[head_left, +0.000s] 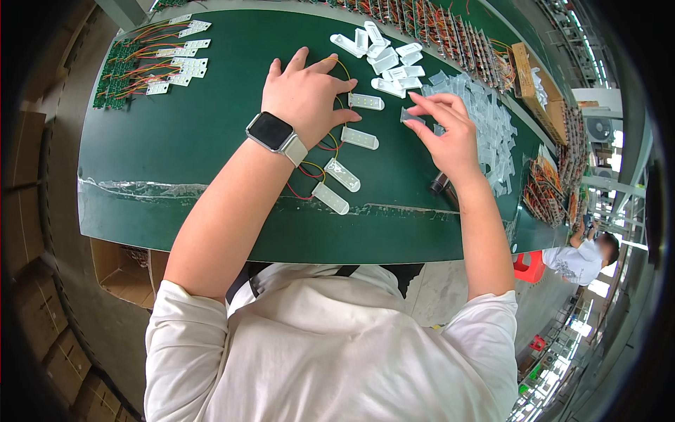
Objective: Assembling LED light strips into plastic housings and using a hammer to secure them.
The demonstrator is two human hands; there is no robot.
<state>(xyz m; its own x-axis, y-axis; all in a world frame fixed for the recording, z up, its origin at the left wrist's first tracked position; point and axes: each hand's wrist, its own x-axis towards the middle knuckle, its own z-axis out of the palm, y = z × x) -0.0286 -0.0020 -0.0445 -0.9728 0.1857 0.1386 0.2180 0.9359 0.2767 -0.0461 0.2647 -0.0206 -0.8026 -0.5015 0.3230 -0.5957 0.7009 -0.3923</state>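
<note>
My left hand (304, 88), with a watch on its wrist, rests on the green table with fingers spread. Thin red and yellow wires run beneath and beside it. Just right of its fingers lies a small white LED strip (366, 102) with bare LEDs showing. Nearer to me, more strips lie in a slanting row, among them one white strip (360, 138) by my thumb and another (330, 199) at the near end. My right hand (453, 133) pinches a small translucent plastic piece (410, 117) between thumb and fingertips, held right of the strips.
White plastic housings (387, 60) lie piled at the far middle. Translucent pieces (489, 123) spread right of my right hand, near a dark cylindrical tool (439, 184). Wired green circuit boards (116, 74) lie far left. A cardboard box (540, 91) and wired boards line the right edge.
</note>
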